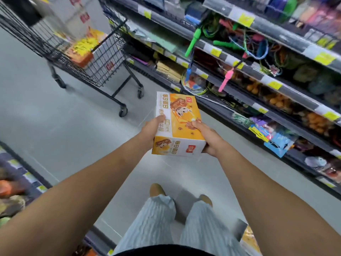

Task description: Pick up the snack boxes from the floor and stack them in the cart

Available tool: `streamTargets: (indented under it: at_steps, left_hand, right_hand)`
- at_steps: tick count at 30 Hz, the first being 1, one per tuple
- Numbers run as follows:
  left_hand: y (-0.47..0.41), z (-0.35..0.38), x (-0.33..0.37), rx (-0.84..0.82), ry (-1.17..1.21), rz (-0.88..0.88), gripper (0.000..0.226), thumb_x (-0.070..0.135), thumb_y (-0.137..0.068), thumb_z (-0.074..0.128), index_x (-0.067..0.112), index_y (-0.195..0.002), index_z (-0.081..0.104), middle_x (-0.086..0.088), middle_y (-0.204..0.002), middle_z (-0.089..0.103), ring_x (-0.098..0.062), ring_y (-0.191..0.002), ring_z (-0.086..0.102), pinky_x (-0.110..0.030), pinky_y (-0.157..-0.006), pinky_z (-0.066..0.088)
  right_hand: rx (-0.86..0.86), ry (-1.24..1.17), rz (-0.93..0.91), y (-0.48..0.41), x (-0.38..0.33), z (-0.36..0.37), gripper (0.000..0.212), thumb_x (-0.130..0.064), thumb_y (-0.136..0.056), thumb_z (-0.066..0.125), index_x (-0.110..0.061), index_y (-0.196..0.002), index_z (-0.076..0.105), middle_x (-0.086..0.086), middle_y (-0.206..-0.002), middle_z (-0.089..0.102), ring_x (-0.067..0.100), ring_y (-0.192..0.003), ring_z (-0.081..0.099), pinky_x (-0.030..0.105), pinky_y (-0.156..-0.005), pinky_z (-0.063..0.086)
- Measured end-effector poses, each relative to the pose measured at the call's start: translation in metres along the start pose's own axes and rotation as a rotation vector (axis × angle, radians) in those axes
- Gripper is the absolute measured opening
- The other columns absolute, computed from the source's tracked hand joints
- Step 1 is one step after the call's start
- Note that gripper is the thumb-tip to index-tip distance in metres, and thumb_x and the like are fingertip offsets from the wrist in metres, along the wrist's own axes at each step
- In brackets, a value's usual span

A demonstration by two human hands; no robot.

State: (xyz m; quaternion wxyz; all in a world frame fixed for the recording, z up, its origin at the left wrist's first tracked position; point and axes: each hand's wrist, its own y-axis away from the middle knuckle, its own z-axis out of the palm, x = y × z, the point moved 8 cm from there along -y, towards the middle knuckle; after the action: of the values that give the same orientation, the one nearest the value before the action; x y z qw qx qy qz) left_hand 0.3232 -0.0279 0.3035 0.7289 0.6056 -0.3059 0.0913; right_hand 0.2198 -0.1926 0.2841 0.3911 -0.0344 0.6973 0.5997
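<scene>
Both hands grip one snack box (178, 124) in mid-air over the floor (55, 126): left hand (150, 131) clasps its left side, right hand (209, 138) its right. The cart (88, 52), ahead-left beside the shelves (258, 74), already carries boxes (83, 50); open floor lies between.

One snack box (178, 124) in my grip, my left hand (150, 129) and right hand (208, 137) both on it: two hands, two bare forearms. One wire cart (103, 58) ahead; orange boxes (81, 50) inside, blurred, count unclear. Another orange box (250, 239) partly visible at lower right floor edge. Three cart wheels (123, 111) visible. Two tan shoes (156, 189), two striped trouser legs. Four shelf tiers (267, 78) at right.
</scene>
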Motion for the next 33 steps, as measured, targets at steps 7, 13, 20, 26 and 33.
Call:
streamTargets:
  at_steps: [7, 13, 20, 26, 33]
  left_hand:
    - [0.003, -0.112, 0.091, 0.101, 0.088, 0.147, 0.023, 0.026, -0.094, 0.054, 0.014, -0.114, 0.058, -0.011, -0.107, 0.07, -0.028, -0.089, 0.069, -0.042, -0.081, 0.056]
    - [-0.014, -0.185, 0.186, 0.163, 0.119, 0.23, 0.027, 0.027, -0.096, 0.052, 0.011, -0.117, 0.055, -0.006, -0.089, 0.068, -0.021, -0.073, 0.066, -0.032, -0.061, 0.055]
    - [-0.057, -0.259, 0.279, 0.272, 0.085, 0.142, 0.028, 0.047, -0.094, 0.045, 0.022, -0.095, 0.059, -0.004, -0.094, 0.073, -0.019, -0.082, 0.07, -0.039, -0.085, 0.055]
    - [-0.098, -0.292, 0.325, 0.284, 0.108, 0.018, 0.055, 0.062, -0.089, 0.041, 0.02, -0.123, 0.05, -0.009, -0.116, 0.054, -0.031, -0.115, 0.048, -0.056, -0.103, 0.035]
    - [-0.139, -0.312, 0.378, 0.372, 0.169, 0.009, 0.036, 0.051, -0.094, 0.043, 0.017, -0.088, 0.054, -0.005, -0.08, 0.061, -0.02, -0.078, 0.061, -0.033, -0.067, 0.05]
  right_hand:
    - [-0.089, 0.171, -0.095, -0.02, -0.093, 0.131, 0.011, -0.05, -0.087, 0.061, -0.041, -0.093, 0.061, 0.003, -0.1, 0.073, 0.026, -0.09, 0.068, 0.049, -0.091, 0.052]
    - [-0.22, 0.166, -0.142, -0.066, -0.173, 0.235, 0.03, -0.049, -0.088, 0.061, -0.039, -0.116, 0.055, 0.003, -0.1, 0.072, 0.022, -0.077, 0.068, 0.044, -0.077, 0.056]
    - [-0.319, 0.128, -0.136, -0.135, -0.272, 0.34, 0.04, -0.039, -0.09, 0.063, -0.027, -0.127, 0.055, 0.003, -0.095, 0.073, 0.017, -0.065, 0.069, 0.027, -0.054, 0.055]
    - [-0.237, 0.066, -0.093, -0.195, -0.331, 0.393, 0.041, -0.035, -0.085, 0.068, -0.023, -0.122, 0.06, 0.01, -0.105, 0.073, 0.022, -0.069, 0.07, 0.033, -0.055, 0.056]
    - [-0.17, 0.059, 0.037, -0.239, -0.346, 0.426, 0.055, -0.047, -0.084, 0.067, -0.018, -0.129, 0.054, 0.009, -0.105, 0.072, 0.021, -0.069, 0.068, 0.032, -0.048, 0.055]
